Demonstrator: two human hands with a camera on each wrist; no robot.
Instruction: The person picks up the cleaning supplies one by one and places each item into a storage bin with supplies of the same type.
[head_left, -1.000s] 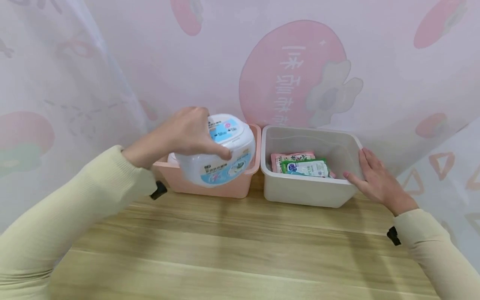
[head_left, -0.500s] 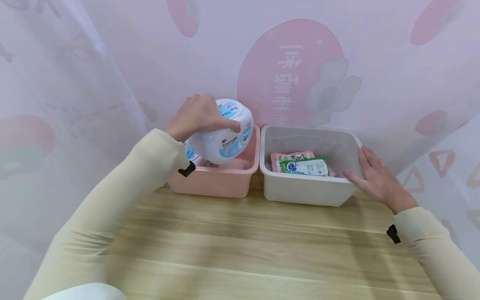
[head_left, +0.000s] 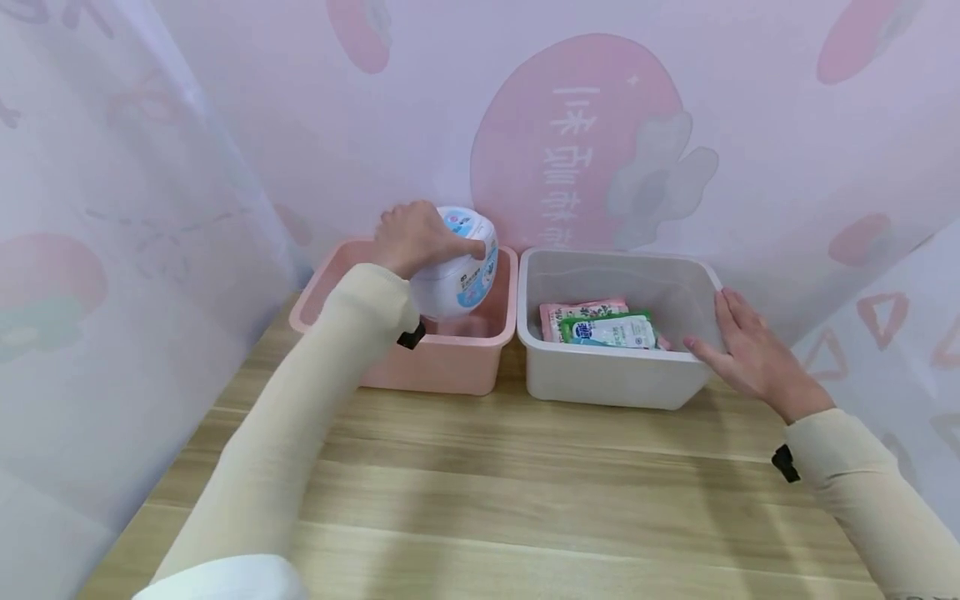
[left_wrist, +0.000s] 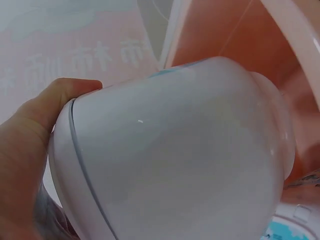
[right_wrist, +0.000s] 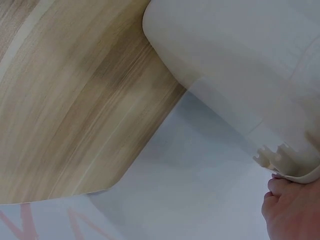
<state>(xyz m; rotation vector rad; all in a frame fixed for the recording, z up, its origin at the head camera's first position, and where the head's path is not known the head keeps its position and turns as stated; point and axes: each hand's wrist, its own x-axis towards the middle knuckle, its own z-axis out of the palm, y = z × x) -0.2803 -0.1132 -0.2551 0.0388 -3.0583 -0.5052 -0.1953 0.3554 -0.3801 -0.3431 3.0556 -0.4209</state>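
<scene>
My left hand (head_left: 420, 242) grips the lid end of a white plastic detergent tub (head_left: 441, 293) with a blue label. It holds the tub tilted over the pink storage bin (head_left: 442, 371), partly below the rim. In the left wrist view the tub's smooth side (left_wrist: 175, 145) fills the middle, and a blue-and-white lid (left_wrist: 289, 231) shows lower inside the bin. On the right, my right hand (head_left: 761, 367) holds the front right corner of the off-white bin (head_left: 600, 379), thumb over the front rim and fingers along the side.
Inside the off-white bin lie a pink packet (head_left: 555, 317) and a green-and-white packet (head_left: 626, 332). Both bins stand side by side on a wooden table (head_left: 465, 467). A printed curtain (head_left: 420, 125) hangs close behind and at both sides.
My left hand has carried the tub from the pink bin's front edge back and up, then down into the bin's opening. The right hand stays on the off-white bin.
</scene>
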